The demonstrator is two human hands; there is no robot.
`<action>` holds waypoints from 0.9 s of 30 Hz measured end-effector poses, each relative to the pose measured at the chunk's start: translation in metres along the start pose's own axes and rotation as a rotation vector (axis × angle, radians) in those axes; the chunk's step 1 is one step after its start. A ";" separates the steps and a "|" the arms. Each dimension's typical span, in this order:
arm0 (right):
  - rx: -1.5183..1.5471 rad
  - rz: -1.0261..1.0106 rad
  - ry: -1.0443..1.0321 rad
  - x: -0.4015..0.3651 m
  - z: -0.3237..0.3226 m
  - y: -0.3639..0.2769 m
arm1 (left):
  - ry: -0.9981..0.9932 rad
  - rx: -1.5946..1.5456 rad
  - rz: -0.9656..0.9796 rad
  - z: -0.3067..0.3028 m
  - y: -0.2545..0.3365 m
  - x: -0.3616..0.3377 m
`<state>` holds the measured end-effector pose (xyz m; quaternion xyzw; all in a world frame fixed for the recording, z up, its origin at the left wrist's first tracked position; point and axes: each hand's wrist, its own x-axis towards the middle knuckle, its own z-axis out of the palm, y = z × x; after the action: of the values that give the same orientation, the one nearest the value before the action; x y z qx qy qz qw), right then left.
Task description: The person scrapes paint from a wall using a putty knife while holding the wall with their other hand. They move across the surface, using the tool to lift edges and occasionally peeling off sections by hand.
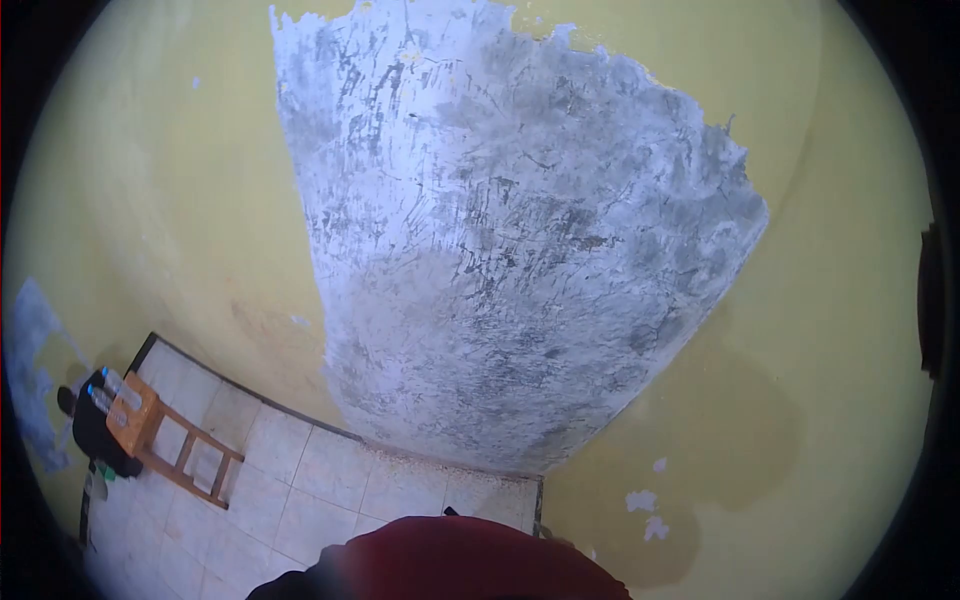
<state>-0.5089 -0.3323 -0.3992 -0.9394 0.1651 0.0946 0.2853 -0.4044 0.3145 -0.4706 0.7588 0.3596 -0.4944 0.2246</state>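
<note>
Neither of my hands shows in the head view. My red garment (pixel 470 560) fills the bottom middle, with a dark sleeve or shoulder at its left. Just above its top edge pokes the tip of a small black object (pixel 451 511), too little of it visible to name. Ahead of me, a large bare patch (pixel 500 230) of grey and white scraped plaster covers the wall. Ragged edges of yellow paint (pixel 200 200) border this patch along its top.
A wooden stool (pixel 190 450) stands at the lower left, bearing clear bottles (pixel 122 392) with blue caps. Beside it is a black bag-like object (pixel 92 435). Flakes lie on the tiled floor (pixel 270 500) along the wall's foot. Small chipped spots (pixel 642 500) mark the right wall.
</note>
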 end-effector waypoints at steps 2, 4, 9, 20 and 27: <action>-0.119 -0.018 -0.066 0.066 -0.004 0.014 | 0.013 -0.065 0.019 0.009 0.007 -0.001; 0.035 -0.132 0.048 0.135 -0.028 0.000 | 0.053 -0.084 0.100 0.009 0.044 0.015; 0.271 -0.668 0.367 0.196 -0.193 -0.186 | 0.747 -0.107 1.035 -0.138 0.308 -0.020; -0.054 -0.618 1.008 0.120 -0.366 -0.494 | 1.896 -0.457 1.587 -0.417 0.456 -0.574; -0.055 -0.487 1.306 0.158 -0.315 -0.561 | 2.138 -0.561 1.727 -0.457 0.482 -0.533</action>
<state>-0.1317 -0.1122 0.0988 -0.8210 0.0849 -0.5523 0.1169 0.0998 0.1513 0.1958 0.6726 -0.1341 0.6947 0.2170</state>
